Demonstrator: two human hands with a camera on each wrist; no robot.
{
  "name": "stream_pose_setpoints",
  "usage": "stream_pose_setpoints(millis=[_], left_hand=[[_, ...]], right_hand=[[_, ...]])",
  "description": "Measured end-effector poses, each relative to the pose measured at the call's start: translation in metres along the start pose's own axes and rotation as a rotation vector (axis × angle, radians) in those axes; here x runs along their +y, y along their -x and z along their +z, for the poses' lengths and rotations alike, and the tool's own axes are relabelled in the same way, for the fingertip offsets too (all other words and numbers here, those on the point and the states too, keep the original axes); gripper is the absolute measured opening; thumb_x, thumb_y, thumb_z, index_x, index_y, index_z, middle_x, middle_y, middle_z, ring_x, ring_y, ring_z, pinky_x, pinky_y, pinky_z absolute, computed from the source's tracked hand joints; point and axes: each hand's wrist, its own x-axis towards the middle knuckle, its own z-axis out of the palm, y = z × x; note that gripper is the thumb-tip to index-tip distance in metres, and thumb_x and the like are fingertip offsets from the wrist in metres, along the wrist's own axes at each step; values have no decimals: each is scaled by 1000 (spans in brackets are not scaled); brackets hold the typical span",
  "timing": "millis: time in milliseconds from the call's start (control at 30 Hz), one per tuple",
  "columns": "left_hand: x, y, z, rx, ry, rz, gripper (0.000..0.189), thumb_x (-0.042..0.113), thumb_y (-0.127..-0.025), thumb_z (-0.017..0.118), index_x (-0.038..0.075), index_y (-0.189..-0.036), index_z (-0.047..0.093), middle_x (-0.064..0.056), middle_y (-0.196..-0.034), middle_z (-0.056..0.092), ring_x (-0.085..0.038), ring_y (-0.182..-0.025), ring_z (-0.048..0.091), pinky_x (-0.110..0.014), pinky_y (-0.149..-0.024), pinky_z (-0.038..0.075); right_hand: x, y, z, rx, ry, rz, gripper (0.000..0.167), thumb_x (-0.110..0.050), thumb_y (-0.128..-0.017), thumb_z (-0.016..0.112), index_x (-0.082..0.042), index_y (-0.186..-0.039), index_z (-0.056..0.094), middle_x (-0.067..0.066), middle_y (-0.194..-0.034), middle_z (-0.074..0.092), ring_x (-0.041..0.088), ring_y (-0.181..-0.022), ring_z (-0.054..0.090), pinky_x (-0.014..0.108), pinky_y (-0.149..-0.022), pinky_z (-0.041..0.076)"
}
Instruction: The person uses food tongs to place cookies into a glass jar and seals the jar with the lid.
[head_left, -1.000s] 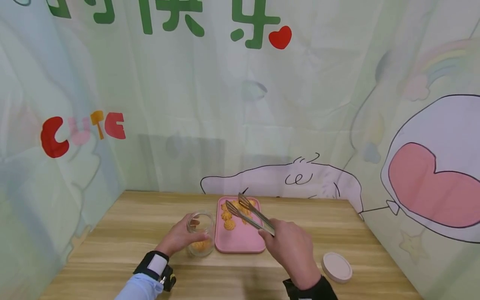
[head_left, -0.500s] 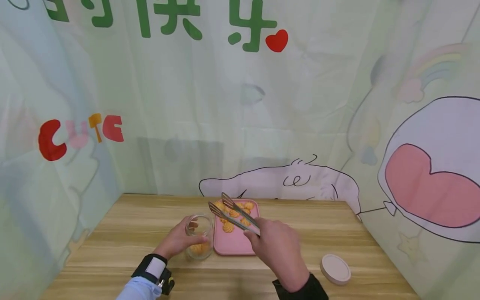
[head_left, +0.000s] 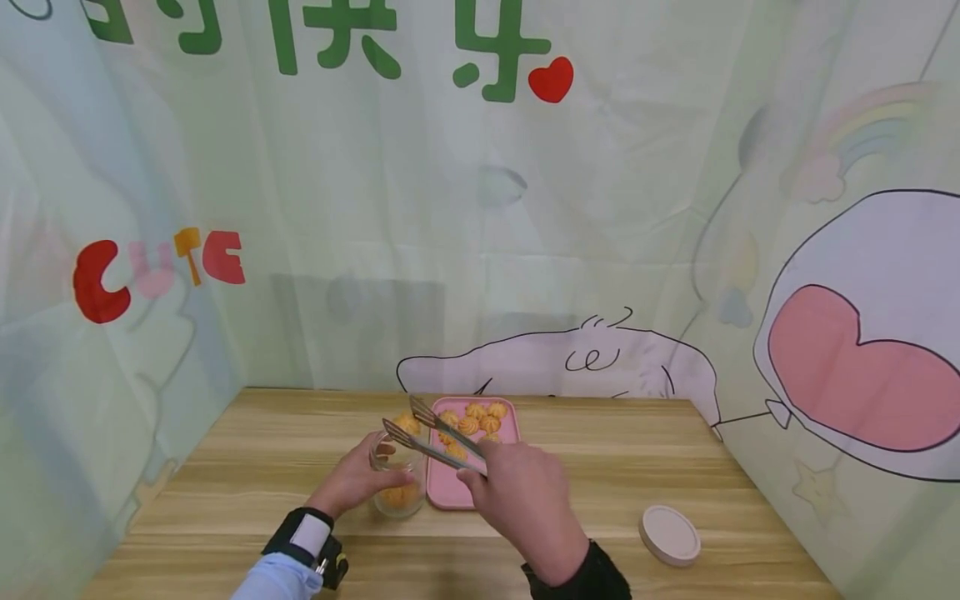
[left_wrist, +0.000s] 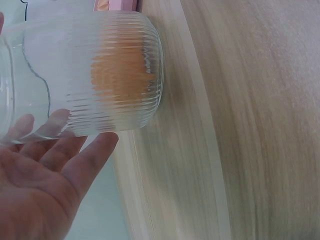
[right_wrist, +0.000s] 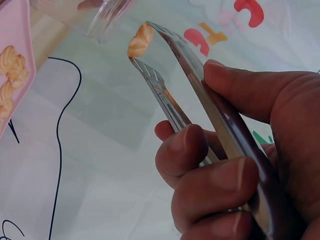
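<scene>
My left hand (head_left: 356, 477) holds a clear ribbed glass jar (left_wrist: 55, 65), thumb on its near side and other fingers at its far side. Orange-brown cookies (left_wrist: 120, 70) lie at the jar's bottom. With curled fingers and thumb, my right hand (head_left: 528, 504) grips metal tongs (right_wrist: 220, 112). The slotted tips pinch one swirled cookie (right_wrist: 141, 40), which overlaps the far rim of the jar in the head view. Several similar cookies (head_left: 468, 426) sit on the back part of a pink tray (head_left: 450, 493), just right of the jar.
A round white lid (head_left: 671, 535) lies on the wooden table (head_left: 300, 433) to the right of my right hand. Behind the table hangs a printed cloth (head_left: 337, 208) that also covers both sides.
My right hand has moved left with the tongs, carrying a cookie from over the tray to the jar's rim. My left hand and the jar have stayed in place.
</scene>
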Motion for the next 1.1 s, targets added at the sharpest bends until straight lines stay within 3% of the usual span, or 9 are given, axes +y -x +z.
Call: stream_pose_setpoints(millis=[133,267,433,567,800,967,1100], left_hand=[[-1,1,0,-2,17,11,89,35,-84,86,8,-156,41,-26,-148,56,-49,-139,50,-69,-110,42],[-1,1,0,-9,36,31,85,34,-85,86,9,-154,44,-24,-152,53,-50,-141,48,-71,-111,39],[-2,0,-1,-12,24,44,78,34,-85,85,11,-150,48,-23,-154,51,-51,-141,47,-73,-112,38],[-2,0,-1,-10,10,40,84,33,-85,85,7,-153,44,-26,-155,50,-52,-142,46,-73,-112,37],[0,0,-2,0,-12,23,90,37,-84,85,7,-155,41,-24,-147,57,-46,-137,53,-66,-110,44],[-1,-1,-1,3,-30,9,98,39,-84,86,1,-158,34,-26,-146,57,-46,-135,54,-63,-109,47],[-2,-1,0,9,-27,8,95,38,-84,86,0,-156,37,-25,-145,57,-46,-135,55,-62,-109,47]], right_hand=[[-2,0,5,6,-2,-30,32,-45,-88,79,-14,-96,76,-5,-60,55,11,-51,47,29,-44,32],[-3,1,8,13,-2,-49,31,-44,-88,80,-14,-93,75,-6,-60,56,11,-51,48,28,-44,32],[-4,1,8,-1,-18,-46,31,-43,-88,80,-14,-96,76,-6,-61,57,10,-53,49,28,-45,33],[-3,1,8,-12,-26,-43,31,-43,-88,79,-13,-97,76,-5,-61,56,10,-53,48,27,-44,33],[2,-1,5,3,-14,-23,33,-43,-89,78,-12,-100,78,-3,-61,58,12,-52,49,28,-44,34],[9,-4,3,-18,-33,17,31,-42,-90,78,-13,-98,76,-3,-61,53,13,-52,47,28,-44,33],[16,-5,3,7,-20,31,34,-42,-90,77,-12,-105,78,-1,-62,58,15,-53,52,30,-44,36]])
